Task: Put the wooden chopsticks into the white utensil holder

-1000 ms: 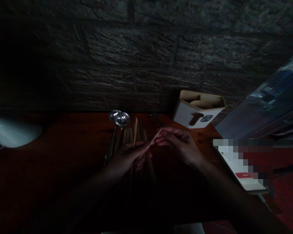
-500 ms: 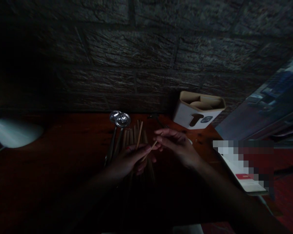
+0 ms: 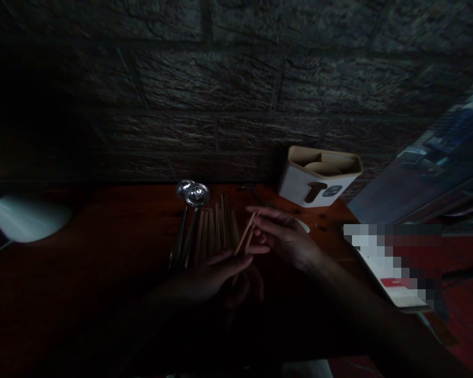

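A pair of wooden chopsticks [image 3: 245, 234] slants between my hands above the table. My left hand [image 3: 230, 270] is closed around their lower part, its fingers dim in shadow. The upper ends are pinched by the fingertips of my right hand [image 3: 281, 233]. Behind my left hand, several more chopsticks [image 3: 217, 228] lie side by side on the wood. Left of them are two metal ladles, a perforated one [image 3: 197, 195] in front of another bowl [image 3: 184, 188], their handles pointing towards me. A white spoon-like piece [image 3: 302, 226] shows partly behind my right hand.
A white and tan utensil holder [image 3: 319, 181] with compartments stands at the table's back right, by the stone-patterned wall [image 3: 244, 84]. Dark utensils [image 3: 248, 188] lie left of it. A pale rounded object [image 3: 29, 218] is at far left. The reddish wooden table [image 3: 114, 226] is dimly lit.
Both chopsticks, earlier apart at different angles, now lie nearly together. My left hand has moved slightly down and towards the right; my right hand stays near the upper ends.
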`<move>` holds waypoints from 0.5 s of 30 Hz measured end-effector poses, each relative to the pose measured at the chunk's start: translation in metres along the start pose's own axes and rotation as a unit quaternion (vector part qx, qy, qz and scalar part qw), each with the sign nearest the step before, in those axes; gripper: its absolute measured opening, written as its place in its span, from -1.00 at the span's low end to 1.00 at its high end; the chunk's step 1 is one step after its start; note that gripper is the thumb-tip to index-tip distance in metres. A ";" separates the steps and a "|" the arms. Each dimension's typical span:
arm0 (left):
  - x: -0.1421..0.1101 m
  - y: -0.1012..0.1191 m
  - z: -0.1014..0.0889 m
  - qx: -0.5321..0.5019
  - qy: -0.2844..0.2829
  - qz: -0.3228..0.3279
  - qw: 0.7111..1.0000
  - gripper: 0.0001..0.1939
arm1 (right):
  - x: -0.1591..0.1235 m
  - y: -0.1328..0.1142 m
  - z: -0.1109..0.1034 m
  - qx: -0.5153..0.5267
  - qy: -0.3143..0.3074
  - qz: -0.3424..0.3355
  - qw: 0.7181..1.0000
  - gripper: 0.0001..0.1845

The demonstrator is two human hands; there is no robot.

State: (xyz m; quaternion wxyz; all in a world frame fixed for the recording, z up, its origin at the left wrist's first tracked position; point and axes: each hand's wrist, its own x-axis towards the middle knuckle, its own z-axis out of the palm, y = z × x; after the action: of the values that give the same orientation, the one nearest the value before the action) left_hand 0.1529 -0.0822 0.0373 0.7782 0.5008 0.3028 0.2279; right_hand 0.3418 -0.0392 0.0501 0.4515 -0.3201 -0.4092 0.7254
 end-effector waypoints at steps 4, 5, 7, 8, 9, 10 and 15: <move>0.000 -0.004 -0.001 0.006 0.000 0.002 1.000 -0.44 | -0.002 0.003 0.003 -0.001 -0.028 0.010 1.000 -0.81; 0.000 -0.004 -0.001 0.007 0.004 -0.001 1.000 -0.45 | -0.003 0.004 0.003 -0.004 -0.028 0.008 1.000 -0.81; -0.001 -0.005 -0.002 0.005 0.003 -0.010 1.000 -0.45 | -0.003 0.004 0.003 -0.008 -0.024 0.005 1.000 -0.79; -0.001 -0.005 -0.002 0.002 0.000 -0.016 1.000 -0.45 | -0.003 0.003 0.003 -0.008 -0.020 0.002 1.000 -0.78; -0.001 -0.005 -0.002 -0.004 0.001 -0.024 1.000 -0.44 | -0.002 0.003 0.003 -0.009 -0.016 -0.003 1.000 -0.78; -0.001 -0.004 -0.001 -0.013 0.008 -0.028 0.999 -0.45 | -0.001 0.003 0.002 -0.013 -0.011 -0.011 1.000 -0.79; 0.003 0.001 0.000 -0.062 0.111 -0.006 0.992 -0.56 | 0.004 0.002 -0.005 -0.059 0.028 -0.060 0.996 -0.84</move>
State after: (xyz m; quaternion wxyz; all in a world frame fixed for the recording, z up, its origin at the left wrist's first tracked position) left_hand 0.1552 -0.0804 0.0374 0.7705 0.4216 0.3757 0.2957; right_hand 0.3434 -0.0345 0.0456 0.4857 -0.3412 -0.4573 0.6622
